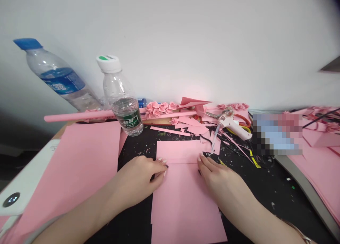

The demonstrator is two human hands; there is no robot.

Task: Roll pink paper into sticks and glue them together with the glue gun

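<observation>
Pink paper point(183, 198) lies lengthwise in front of me on the black surface, with slightly uneven left edges. Across its upper part runs a narrow raised pink band point(182, 161); whether it is a fold or a thin roll I cannot tell. My left hand point(145, 175) pinches the band's left end at the paper's edge, fingers and thumb together. At the right end, my right hand point(216, 176) grips the same band, fingertips on top and the thumb mostly hidden. Beyond the right fingertips lies a white glue gun point(235, 127), its nozzle side hidden among scraps.
At the back left stand a bottle with a white cap point(123, 102) and a leaning blue-capped bottle point(62, 77). A large pink sheet point(79, 166) lies left. Paper roses point(159, 108), scraps, orange-handled scissors point(243, 120) and cables line the wall. More pink paper point(324, 173) is right.
</observation>
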